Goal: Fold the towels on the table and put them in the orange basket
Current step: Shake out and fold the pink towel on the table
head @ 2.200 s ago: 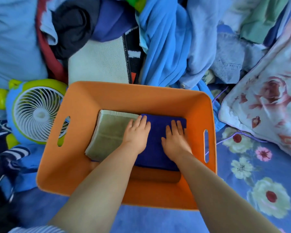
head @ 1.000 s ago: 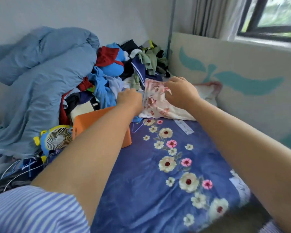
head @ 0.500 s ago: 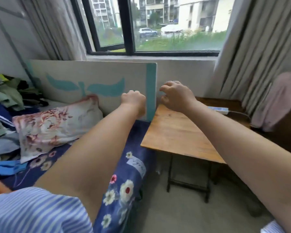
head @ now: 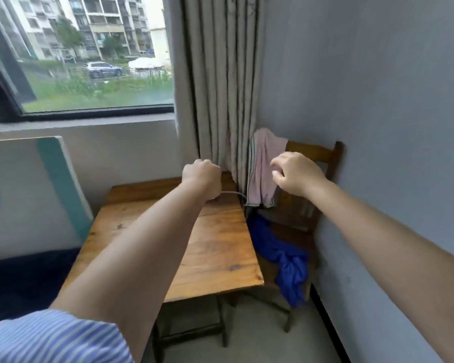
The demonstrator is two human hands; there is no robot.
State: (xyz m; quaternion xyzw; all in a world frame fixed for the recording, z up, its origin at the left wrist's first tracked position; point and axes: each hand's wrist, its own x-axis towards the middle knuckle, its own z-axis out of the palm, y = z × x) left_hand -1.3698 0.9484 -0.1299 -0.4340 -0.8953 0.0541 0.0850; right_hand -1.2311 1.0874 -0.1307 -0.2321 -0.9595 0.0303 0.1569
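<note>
My left hand (head: 201, 176) is fisted, empty, above the wooden table (head: 215, 247); my right hand (head: 296, 174), fingers loosely curled, hovers before the pink striped-edge towel (head: 262, 163).

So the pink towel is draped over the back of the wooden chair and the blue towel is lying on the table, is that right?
Not quite. In the head view the pink towel does hang over the back of the wooden chair, but the blue towel lies on the chair's seat and spills over its front edge, beside the table, not on it.
</note>
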